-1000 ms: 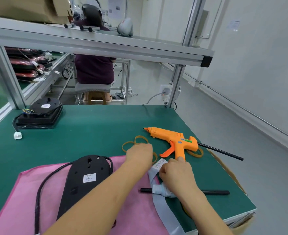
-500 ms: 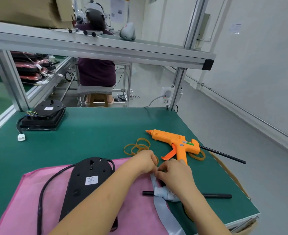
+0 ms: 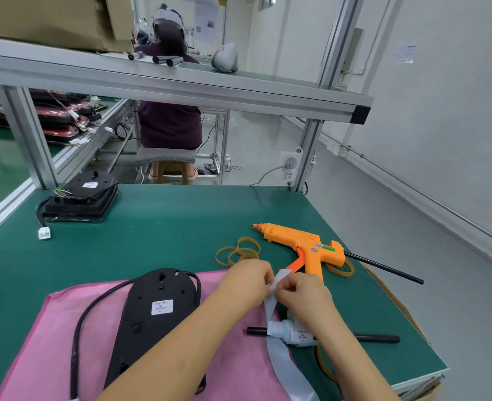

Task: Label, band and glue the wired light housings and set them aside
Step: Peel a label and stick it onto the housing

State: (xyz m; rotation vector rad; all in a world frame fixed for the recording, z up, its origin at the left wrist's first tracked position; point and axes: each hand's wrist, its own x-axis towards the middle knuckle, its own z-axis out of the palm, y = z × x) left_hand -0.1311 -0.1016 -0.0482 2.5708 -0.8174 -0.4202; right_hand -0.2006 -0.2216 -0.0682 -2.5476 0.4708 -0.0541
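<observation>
A black light housing [image 3: 155, 319] with a white label and a black cable [image 3: 85, 319] lies on the pink cloth [image 3: 48, 357]. To its right, my left hand [image 3: 246, 282] and my right hand [image 3: 302, 293] meet at the upper end of a grey label strip [image 3: 282, 360]; both pinch it there. The strip runs down off the table's front. A small white label roll [image 3: 294, 335] sits on a black rod [image 3: 375, 339] under my right wrist. The orange glue gun [image 3: 305, 244] lies just beyond my hands. Several tan rubber bands [image 3: 239, 251] lie to the left of it.
A stack of finished black housings [image 3: 82, 198] with a white connector [image 3: 44, 233] sits at the table's far left. A black glue stick [image 3: 383, 267] pokes from the gun's rear. An aluminium shelf frame [image 3: 181, 91] crosses above. A seated person [image 3: 169, 125] works beyond the green table [image 3: 158, 221].
My left hand came back from the rubber bands and joined my right hand at the strip's end. Both hands rose slightly with the strip. The view shifted a little.
</observation>
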